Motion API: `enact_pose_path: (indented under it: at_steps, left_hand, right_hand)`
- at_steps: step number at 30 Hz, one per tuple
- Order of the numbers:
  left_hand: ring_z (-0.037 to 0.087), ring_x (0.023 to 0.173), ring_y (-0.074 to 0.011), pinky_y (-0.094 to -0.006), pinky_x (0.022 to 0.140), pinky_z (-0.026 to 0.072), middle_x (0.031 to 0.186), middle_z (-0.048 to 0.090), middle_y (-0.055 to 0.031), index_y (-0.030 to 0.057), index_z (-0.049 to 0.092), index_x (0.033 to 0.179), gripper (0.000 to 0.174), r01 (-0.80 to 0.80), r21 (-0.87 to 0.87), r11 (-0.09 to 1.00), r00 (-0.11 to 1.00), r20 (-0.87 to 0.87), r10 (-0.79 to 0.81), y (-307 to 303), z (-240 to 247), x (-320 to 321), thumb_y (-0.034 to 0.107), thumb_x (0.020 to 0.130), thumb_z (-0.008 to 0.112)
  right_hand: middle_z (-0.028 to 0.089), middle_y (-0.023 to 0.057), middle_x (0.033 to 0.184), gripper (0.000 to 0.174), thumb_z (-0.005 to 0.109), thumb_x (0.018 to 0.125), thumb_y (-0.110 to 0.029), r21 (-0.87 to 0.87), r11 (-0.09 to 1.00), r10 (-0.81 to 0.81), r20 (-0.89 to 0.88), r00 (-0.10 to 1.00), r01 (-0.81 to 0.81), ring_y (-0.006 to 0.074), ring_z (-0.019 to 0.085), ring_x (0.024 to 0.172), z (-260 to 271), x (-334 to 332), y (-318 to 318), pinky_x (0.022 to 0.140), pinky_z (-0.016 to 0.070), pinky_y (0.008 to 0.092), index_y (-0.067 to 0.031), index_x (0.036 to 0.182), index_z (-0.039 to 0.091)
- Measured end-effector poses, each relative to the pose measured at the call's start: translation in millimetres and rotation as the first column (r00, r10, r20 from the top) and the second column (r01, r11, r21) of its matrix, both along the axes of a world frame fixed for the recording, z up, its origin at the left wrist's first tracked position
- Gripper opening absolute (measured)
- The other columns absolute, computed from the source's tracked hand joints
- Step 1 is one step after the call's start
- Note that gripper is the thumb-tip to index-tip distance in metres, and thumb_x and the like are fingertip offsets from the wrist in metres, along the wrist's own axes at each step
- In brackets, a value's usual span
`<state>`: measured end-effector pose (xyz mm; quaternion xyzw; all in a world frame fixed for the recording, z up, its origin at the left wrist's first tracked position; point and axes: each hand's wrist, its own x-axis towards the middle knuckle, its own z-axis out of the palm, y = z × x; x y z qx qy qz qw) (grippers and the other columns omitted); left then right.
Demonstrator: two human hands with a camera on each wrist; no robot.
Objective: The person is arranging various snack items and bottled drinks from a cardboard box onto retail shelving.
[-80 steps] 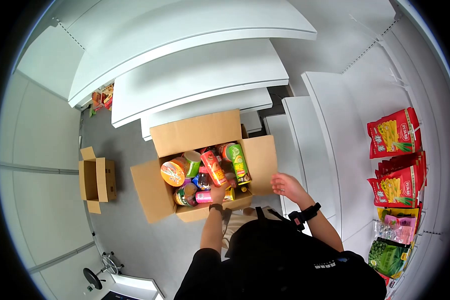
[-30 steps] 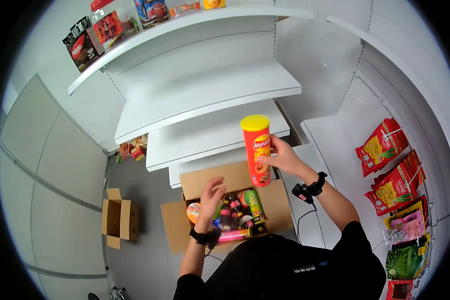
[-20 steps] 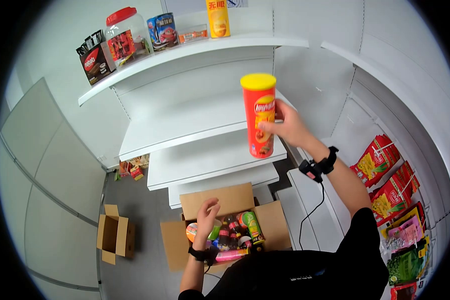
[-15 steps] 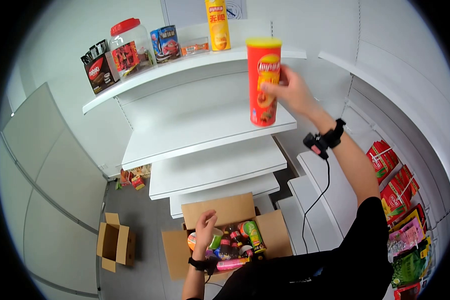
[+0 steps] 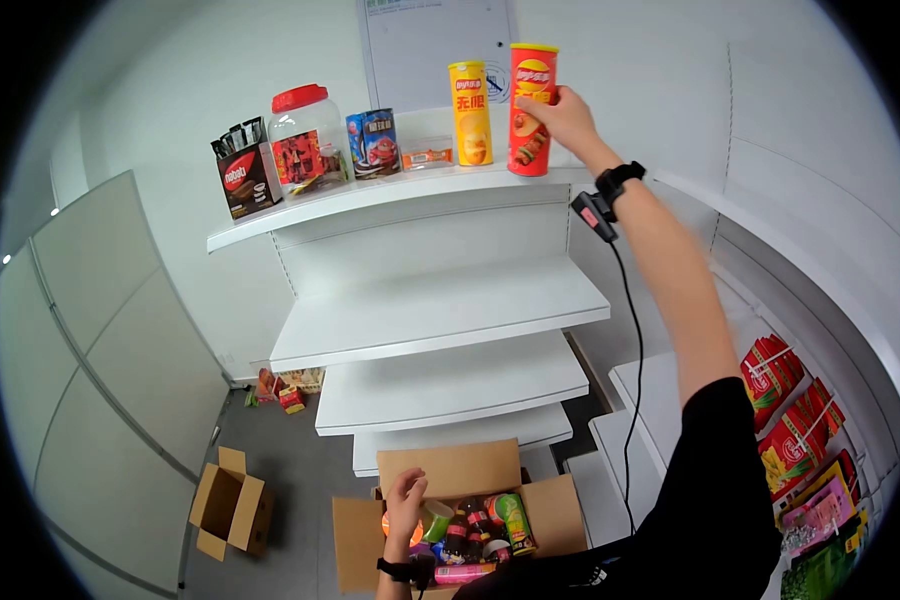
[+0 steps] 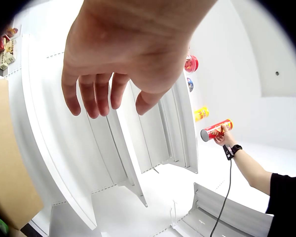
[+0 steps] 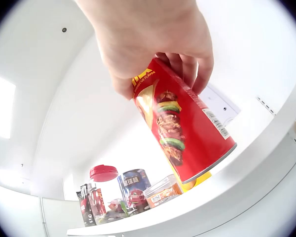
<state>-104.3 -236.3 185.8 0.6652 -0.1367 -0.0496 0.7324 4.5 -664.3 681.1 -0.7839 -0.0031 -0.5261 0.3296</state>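
Note:
My right hand (image 5: 570,122) grips a red chip canister (image 5: 532,120) with a yellow lid, fingers and thumb wrapped round its side. The canister is upright at the front edge of the top shelf (image 5: 400,192), just right of a yellow chip canister (image 5: 472,115). In the right wrist view its grey base (image 7: 207,165) shows close by the shelf edge. My left hand (image 5: 405,500) hangs over the left side of an open cardboard box (image 5: 450,470), fingers loosely bent and holding nothing. In the left wrist view those fingers (image 6: 102,96) point down, apart from everything.
Left along the top shelf stand a wafer box (image 5: 248,180), a red-lidded jar (image 5: 308,140), a blue tin (image 5: 374,143) and a small clear tray (image 5: 427,155). Lower shelves (image 5: 440,310) lie beneath. Another carton (image 5: 232,505) is on the floor; snack bags (image 5: 795,440) hang at right.
The left hand took the red canister out of the box, and the right hand has it now, raised up to the top shelf. The left hand has stayed over the box.

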Motion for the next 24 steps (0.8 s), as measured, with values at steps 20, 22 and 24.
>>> enact_pose_path:
  at_steps: [20,22,24]
  left_hand:
    - [0.059,0.092,-0.0144,-0.0259,0.081,0.0474,0.101,0.062,-0.0076,-0.0025,0.058,0.109,0.025,-0.138,-0.031,0.990,0.988,-0.070,0.136,9,-32,-20,0.008,0.087,0.062]
    - [0.059,0.092,-0.0144,-0.0257,0.082,0.0473,0.102,0.062,-0.0078,-0.0020,0.057,0.110,0.025,-0.098,-0.019,0.995,0.994,-0.058,0.097,4,-36,-17,0.008,0.088,0.061]
    - [0.059,0.091,-0.0144,-0.0258,0.081,0.0476,0.101,0.062,-0.0073,-0.0019,0.057,0.110,0.025,-0.092,-0.015,0.996,0.993,-0.077,0.091,-1,-37,-16,0.009,0.088,0.061]
  right_hand:
    - [0.063,0.0208,0.108,0.068,0.073,0.072,-0.044,-0.011,0.980,-0.199,-0.114,0.973,0.199,0.0311,0.063,0.098,-10,75,-22,0.084,0.0505,0.0369,0.0026,0.117,0.051]
    - [0.066,0.0206,0.102,0.066,0.072,0.070,-0.046,-0.060,0.937,-0.348,-0.135,0.928,0.343,0.0310,0.065,0.094,-13,79,-19,0.082,0.0518,0.0377,0.0010,0.113,0.056]
    - [0.067,0.0197,0.096,0.060,0.072,0.071,-0.046,-0.043,0.964,-0.265,-0.247,0.932,0.263,0.0312,0.066,0.089,-12,72,-21,0.078,0.0527,0.0388,0.0014,0.106,0.060]
